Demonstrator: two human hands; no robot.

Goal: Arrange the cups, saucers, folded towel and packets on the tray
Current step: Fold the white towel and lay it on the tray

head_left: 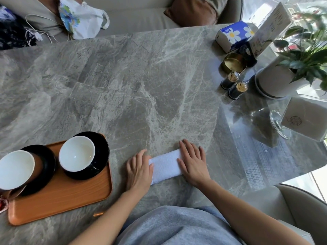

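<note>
A white folded towel [166, 166] lies on the grey marble table just right of the orange tray [70, 197]. My left hand [138, 171] rests flat on its left end and my right hand [192, 161] lies flat on its right end, fingers spread. On the tray stand two black saucers, each with a cup: a dark cup with white inside [77, 155] on the right saucer [102, 147], and a brown cup [16, 169] on the left saucer [47, 167]. A red-and-white packet [2, 204] shows at the tray's left edge, mostly cut off.
At the far right stand a gold tin [233, 63], two toothpick holders [234, 85], a blue tissue pack [233, 35], a potted plant [279, 80] and a clear napkin stand [304, 119]. A sofa with a bag [81, 16] runs along the far side.
</note>
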